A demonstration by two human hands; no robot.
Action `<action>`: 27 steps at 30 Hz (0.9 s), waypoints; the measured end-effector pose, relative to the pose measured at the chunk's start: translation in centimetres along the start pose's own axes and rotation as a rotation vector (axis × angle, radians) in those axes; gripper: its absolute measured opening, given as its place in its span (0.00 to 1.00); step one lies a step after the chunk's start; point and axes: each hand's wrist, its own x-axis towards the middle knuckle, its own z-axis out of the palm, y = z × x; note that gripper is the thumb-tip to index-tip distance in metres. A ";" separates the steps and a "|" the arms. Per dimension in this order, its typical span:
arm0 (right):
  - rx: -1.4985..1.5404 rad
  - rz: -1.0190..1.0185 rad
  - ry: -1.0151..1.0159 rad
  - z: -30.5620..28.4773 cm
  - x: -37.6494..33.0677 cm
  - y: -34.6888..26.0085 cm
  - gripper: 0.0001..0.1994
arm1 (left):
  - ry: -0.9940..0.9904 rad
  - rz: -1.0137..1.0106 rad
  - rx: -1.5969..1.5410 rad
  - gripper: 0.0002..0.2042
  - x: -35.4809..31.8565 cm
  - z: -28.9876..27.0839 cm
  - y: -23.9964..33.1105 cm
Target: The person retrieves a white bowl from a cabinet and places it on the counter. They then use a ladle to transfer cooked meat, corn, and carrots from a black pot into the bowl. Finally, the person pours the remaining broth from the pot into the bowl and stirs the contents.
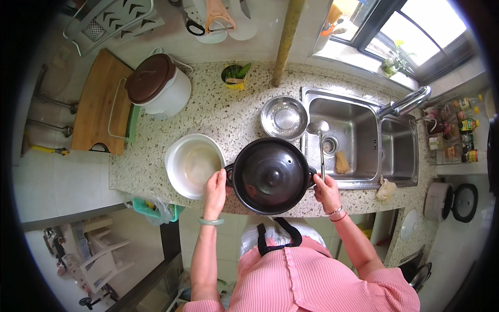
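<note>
A black lidded pot [270,179] is at the counter's front edge, its round lid on. My left hand [214,191] is closed around its left handle. Around the right handle my right hand [326,193] is closed too. A metal ladle [318,127] has its bowl over the sink's left rim, and its handle runs down to my right fingers; whether they grip it I cannot tell. Beside my left hand stands a white bowl [195,166] with a little cloudy liquid at its bottom. Just beyond the pot sits a shiny metal basin [284,118].
The double steel sink [340,112] with its faucet [403,101] lies at the right; a brown sponge-like piece [342,162] is inside. A pale cloth [386,190] hangs on its front rim. At the back left are a white cooker [161,91], a cutting board [101,104] and a small container [235,76].
</note>
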 end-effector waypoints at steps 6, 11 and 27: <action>-0.298 -0.248 0.145 -1.3 1.8 0.6 0.13 | 0.127 0.322 0.351 0.15 0.0 -1.0 2.1; -0.676 -0.755 0.305 -1.8 3.3 -2.2 0.09 | 0.209 0.453 0.203 0.10 0.0 0.1 3.6; -1.109 -1.050 -0.360 7.3 8.1 -14.5 0.12 | 0.228 0.206 -0.271 0.10 0.1 -3.6 1.8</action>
